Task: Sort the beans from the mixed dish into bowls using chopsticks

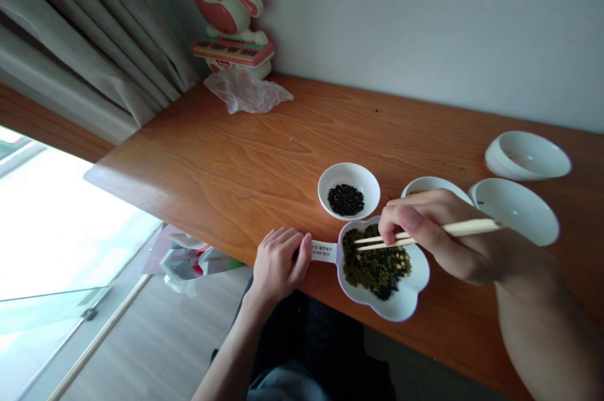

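A white flower-shaped dish (409, 300) with a short handle (324, 252) lies near the table's front edge and holds a heap of mixed dark and green beans (376, 264). My left hand (278, 262) is closed on that handle. My right hand (436, 231) grips a pair of wooden chopsticks (465, 228), and their tips reach into the bean heap. Just behind the dish stands a small white bowl (348, 176) with black beans (346, 199) in it.
Three more white bowls sit to the right: one (431, 186) partly hidden behind my right hand, one (516, 209) beside it, one (527, 155) further back. A crumpled plastic bag (246, 91) and a cow-shaped toy keyboard (227, 7) stand at the far corner by the curtain (85, 36).
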{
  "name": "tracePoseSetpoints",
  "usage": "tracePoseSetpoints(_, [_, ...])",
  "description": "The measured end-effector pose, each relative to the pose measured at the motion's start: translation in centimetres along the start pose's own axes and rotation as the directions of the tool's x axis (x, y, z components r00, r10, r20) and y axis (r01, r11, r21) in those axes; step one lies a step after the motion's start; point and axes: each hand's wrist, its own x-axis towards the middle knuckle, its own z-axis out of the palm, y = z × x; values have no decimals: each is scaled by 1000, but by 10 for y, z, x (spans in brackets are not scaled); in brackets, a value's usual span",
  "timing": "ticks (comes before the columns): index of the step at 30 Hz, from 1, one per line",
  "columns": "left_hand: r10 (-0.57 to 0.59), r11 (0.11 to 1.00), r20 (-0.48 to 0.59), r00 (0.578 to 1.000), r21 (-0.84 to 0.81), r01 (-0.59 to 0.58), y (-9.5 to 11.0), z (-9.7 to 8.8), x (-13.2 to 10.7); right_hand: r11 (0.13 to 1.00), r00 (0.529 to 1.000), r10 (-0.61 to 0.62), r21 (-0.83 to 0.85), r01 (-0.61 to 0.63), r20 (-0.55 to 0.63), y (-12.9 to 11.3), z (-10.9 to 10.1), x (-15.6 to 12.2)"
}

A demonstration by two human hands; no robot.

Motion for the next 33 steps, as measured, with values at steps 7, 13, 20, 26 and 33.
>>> tracePoseSetpoints(7, [-4,1000,9,1000,-1,4,0,1,1,999,1000,-8,38,8,20,-1,1,2])
tracePoseSetpoints(13, [0,1000,13,1000,0,0,-1,1,0,998,1000,-25,50,25,6,6,4,3])
tracePoseSetpoints(20, [-1,1000,8,1000,4,0,-1,1,-1,998,999,-47,48,47,3,2,4,5])
tracePoseSetpoints(26, [-5,1000,7,1000,5,5,-1,1,-1,998,999,-42,38,42,-7,-1,4,6])
tracePoseSetpoints(33, [-1,1000,3,1000,6,1,-2,1,-1,996,996,-88,31,89,-32,0,3,4])
